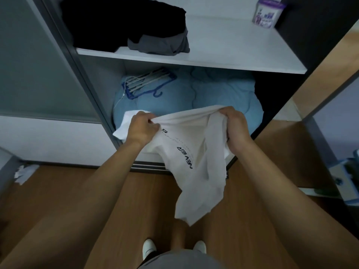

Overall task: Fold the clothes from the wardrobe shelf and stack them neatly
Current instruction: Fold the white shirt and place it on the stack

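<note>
I hold a white T-shirt (194, 164) with dark lettering in the air before the open wardrobe. My left hand (142, 127) pinches its upper edge on the left. My right hand (236, 126) grips bunched fabric on the right. The cloth stretches between both hands and its lower part hangs down toward the wooden floor. On the white wardrobe shelf (233, 49) above lie a pile of black clothes (124, 24) and a crumpled grey garment (159, 43) in front of it.
Below the shelf a blue quilt (213, 94) fills the compartment, with a bundle of hangers (147, 82) on top. A purple-lidded tub (267, 13) stands at the shelf's back right. A sliding door (38, 65) is at left. White scraps (24, 172) lie on the floor.
</note>
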Motion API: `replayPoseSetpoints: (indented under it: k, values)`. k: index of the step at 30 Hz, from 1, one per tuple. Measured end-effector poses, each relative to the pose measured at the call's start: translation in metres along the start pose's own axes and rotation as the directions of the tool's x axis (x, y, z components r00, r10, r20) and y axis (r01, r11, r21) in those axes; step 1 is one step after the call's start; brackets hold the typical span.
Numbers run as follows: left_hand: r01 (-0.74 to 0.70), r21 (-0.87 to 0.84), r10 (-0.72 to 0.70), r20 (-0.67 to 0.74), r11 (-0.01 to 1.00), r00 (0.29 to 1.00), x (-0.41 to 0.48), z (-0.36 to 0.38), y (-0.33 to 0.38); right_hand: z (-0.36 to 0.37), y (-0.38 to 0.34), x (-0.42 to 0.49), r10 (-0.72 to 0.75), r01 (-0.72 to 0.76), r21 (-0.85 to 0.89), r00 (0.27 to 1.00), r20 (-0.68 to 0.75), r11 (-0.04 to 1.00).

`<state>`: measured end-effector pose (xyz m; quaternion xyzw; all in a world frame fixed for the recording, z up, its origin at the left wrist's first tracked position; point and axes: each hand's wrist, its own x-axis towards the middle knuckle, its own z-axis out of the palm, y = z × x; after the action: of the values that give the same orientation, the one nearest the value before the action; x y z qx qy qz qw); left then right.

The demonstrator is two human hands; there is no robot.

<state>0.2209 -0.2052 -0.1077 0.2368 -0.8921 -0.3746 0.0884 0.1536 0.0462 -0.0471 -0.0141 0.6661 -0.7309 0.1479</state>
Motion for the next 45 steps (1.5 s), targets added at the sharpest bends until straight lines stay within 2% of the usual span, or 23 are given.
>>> replayPoseSetpoints:
  k: [2, 4, 5, 7, 9, 11, 14, 16, 18, 20, 22, 24, 26, 28, 30, 31, 33, 35, 38, 40, 42, 44, 45]
  values:
    - [-0.014, 0.09, 0.013, 0.016, 0.996, 1.0, 0.0, 0.005, -0.005, -0.004, -0.001, -0.001, -0.012, 0.013, 0.068, 1.0, -0.019, 0.998]
    - [-0.006, 0.034, 0.003, 0.097, 0.999, 0.995, -0.001, 0.006, -0.008, -0.012, -0.001, -0.002, -0.029, 0.031, 0.072, 0.999, -0.027, 0.997]
    - [-0.002, -0.025, 0.006, 0.161, 1.0, 0.987, -0.003, 0.005, -0.006, -0.018, 0.0, -0.003, -0.038, 0.039, 0.016, 0.999, -0.038, 0.999]
    - [-0.005, -0.143, 0.044, 0.274, 0.99, 0.961, -0.009, 0.001, 0.005, -0.034, 0.008, 0.0, -0.052, 0.042, -0.267, 0.998, -0.03, 0.963]
    - [-0.071, -0.223, 0.148, 0.348, 0.972, 0.926, -0.015, -0.004, 0.029, -0.041, 0.016, 0.0, 0.008, 0.059, -0.599, 0.994, 0.109, 0.798]
    - [-0.186, -0.23, 0.267, 0.395, 0.955, 0.879, -0.02, -0.006, 0.058, -0.034, 0.022, -0.004, 0.111, 0.12, -0.716, 0.957, 0.267, 0.687]
    - [-0.325, -0.239, 0.397, 0.39, 0.915, 0.831, -0.024, -0.005, 0.093, -0.002, 0.035, -0.004, 0.094, 0.244, -0.673, 0.901, 0.424, 0.698]
    - [-0.372, -0.264, 0.446, 0.333, 0.89, 0.831, -0.024, -0.006, 0.1, 0.018, 0.038, -0.003, 0.017, 0.24, -0.669, 0.935, 0.354, 0.704]
    - [-0.364, -0.327, 0.457, 0.274, 0.872, 0.847, -0.023, -0.013, 0.089, 0.026, 0.037, -0.002, -0.043, 0.186, -0.587, 0.968, 0.249, 0.788]
    - [-0.271, -0.391, 0.399, 0.296, 0.88, 0.868, -0.019, -0.023, 0.06, 0.03, 0.031, -0.001, -0.031, 0.097, -0.424, 0.987, 0.158, 0.9]
    - [-0.11, -0.367, 0.273, 0.43, 0.924, 0.861, -0.021, -0.026, 0.024, 0.032, 0.023, -0.001, 0.032, -0.009, -0.23, 0.995, 0.096, 0.973]
    - [0.004, -0.294, 0.17, 0.564, 0.956, 0.808, -0.029, -0.015, -0.003, 0.033, 0.016, 0.0, 0.073, -0.07, -0.061, 0.995, 0.06, 0.996]
    - [0.019, -0.275, 0.155, 0.593, 0.961, 0.79, -0.036, 0.002, -0.016, 0.036, 0.009, -0.001, 0.111, -0.112, 0.088, 0.994, 0.017, 0.99]
    - [-0.063, -0.285, 0.2, 0.483, 0.956, 0.853, -0.039, 0.018, -0.019, 0.037, 0.002, -0.003, 0.135, -0.13, 0.213, 0.991, -0.012, 0.968]
    - [-0.168, -0.23, 0.223, 0.241, 0.959, 0.945, -0.037, 0.024, -0.018, 0.034, -0.003, -0.005, 0.164, -0.152, 0.298, 0.986, -0.018, 0.943]
    - [-0.214, -0.177, 0.234, 0.105, 0.961, 0.967, -0.035, 0.025, -0.017, 0.031, -0.004, -0.006, 0.186, -0.168, 0.326, 0.982, -0.025, 0.931]
    - [-0.291, -0.083, 0.284, -0.089, 0.953, 0.955, -0.031, 0.022, -0.01, 0.022, -0.005, -0.007, 0.225, -0.19, 0.338, 0.972, -0.067, 0.922]
    - [-0.298, -0.044, 0.291, -0.112, 0.954, 0.95, -0.026, 0.017, 0.001, 0.014, -0.003, -0.009, 0.279, -0.226, 0.319, 0.952, -0.13, 0.92]
    - [-0.223, -0.073, 0.226, 0.03, 0.972, 0.974, -0.021, 0.016, 0.019, 0.006, 0.004, -0.014, 0.338, -0.278, 0.298, 0.925, -0.173, 0.913]
    - [-0.155, -0.251, 0.17, 0.039, 0.956, 0.985, -0.021, 0.017, 0.032, -0.001, 0.01, -0.018, 0.338, -0.305, 0.191, 0.925, -0.174, 0.933]
    - [-0.149, -0.359, 0.167, 0.02, 0.921, 0.986, -0.023, 0.014, 0.048, -0.01, 0.014, -0.02, 0.25, -0.285, -0.207, 0.951, -0.18, 0.936]
    - [-0.217, -0.328, 0.25, 0.061, 0.919, 0.966, -0.025, 0.011, 0.063, -0.017, 0.02, -0.023, 0.132, -0.17, -0.614, 0.985, -0.108, 0.771]
    - [-0.251, -0.313, 0.29, 0.084, 0.916, 0.953, -0.026, 0.009, 0.071, -0.018, 0.021, -0.026, 0.084, -0.11, -0.687, 0.994, -0.07, 0.718]
